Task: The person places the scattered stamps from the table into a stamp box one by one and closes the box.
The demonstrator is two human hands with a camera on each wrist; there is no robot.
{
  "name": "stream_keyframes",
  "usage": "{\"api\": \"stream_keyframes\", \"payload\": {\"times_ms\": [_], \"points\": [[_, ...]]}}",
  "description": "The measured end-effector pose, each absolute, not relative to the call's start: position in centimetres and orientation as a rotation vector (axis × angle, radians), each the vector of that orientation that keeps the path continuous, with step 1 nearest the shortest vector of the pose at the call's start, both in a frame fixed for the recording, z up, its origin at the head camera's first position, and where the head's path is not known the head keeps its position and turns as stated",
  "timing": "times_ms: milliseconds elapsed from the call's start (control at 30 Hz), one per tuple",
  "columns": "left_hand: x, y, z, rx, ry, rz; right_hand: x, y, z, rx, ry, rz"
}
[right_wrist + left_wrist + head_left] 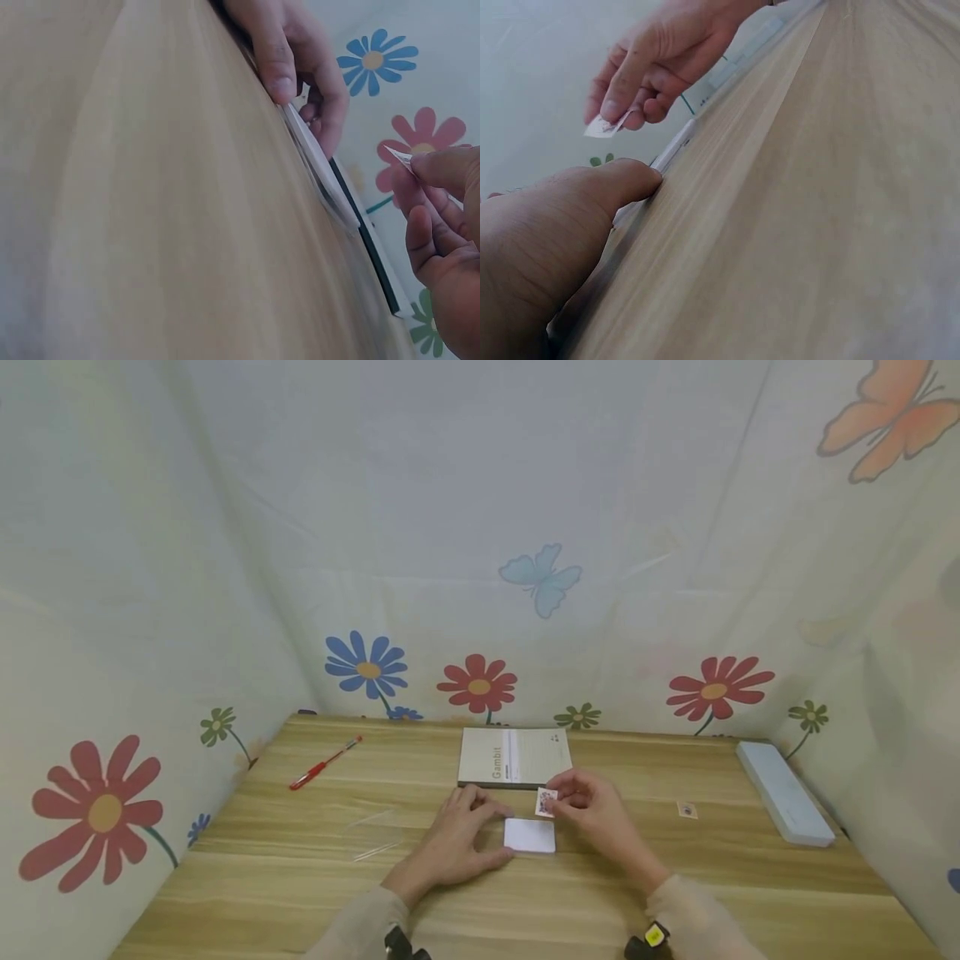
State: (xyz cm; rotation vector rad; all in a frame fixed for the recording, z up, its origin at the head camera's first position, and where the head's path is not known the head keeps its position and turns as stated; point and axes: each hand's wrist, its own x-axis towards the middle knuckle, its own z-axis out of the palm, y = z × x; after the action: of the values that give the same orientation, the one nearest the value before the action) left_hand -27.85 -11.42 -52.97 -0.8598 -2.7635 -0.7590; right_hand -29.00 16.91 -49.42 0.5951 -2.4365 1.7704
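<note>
Between my finger and thumb, the right hand (592, 806) pinches a small printed stamp-like paper (545, 802), held up above the far right corner of a white card (529, 836). In the right wrist view the paper (401, 158) shows edge-on and slightly bent. My left hand (461, 835) rests on the table and steadies the white card by its left end. Its thumb lies at the near corner and the index finger close to the far corner. From the left wrist view, the left thumb (630, 184) touches the card's edge, and most of that hand's fingers are hidden.
A notebook marked Gambit (517, 758) lies just beyond the hands. To the left are a red pen (326, 764) and a clear plastic piece (375, 837). On the right lie another small printed paper (687, 810) and a long pale box (783, 793). Printed curtains (450, 527) surround the table.
</note>
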Motion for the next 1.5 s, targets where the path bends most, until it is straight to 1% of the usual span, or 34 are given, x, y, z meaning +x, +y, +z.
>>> {"api": "stream_keyframes", "payload": {"times_ms": [367,567,933,1300,1500], "points": [[-27.8,-11.2,-53.2,-0.864,-2.766,-0.753,-28.2,15.0,-50.6,0.618,-2.488,1.773],[-27.9,-11.2,-53.3,-0.868,-2.768,-0.759,-28.0,14.4,-51.2,0.676,-2.496,1.713],[-27.9,-11.3,-53.4,-0.891,-2.744,-0.767,-27.7,14.2,-51.3,0.691,-2.6,1.568],[-27.9,-11.2,-52.9,-0.903,-2.729,-0.768,-27.8,14.0,-52.2,0.671,-2.556,1.514],[-27.9,-11.3,-52.8,-0.889,-2.725,-0.767,-27.7,13.6,-52.3,0.675,-2.567,1.34]]}}
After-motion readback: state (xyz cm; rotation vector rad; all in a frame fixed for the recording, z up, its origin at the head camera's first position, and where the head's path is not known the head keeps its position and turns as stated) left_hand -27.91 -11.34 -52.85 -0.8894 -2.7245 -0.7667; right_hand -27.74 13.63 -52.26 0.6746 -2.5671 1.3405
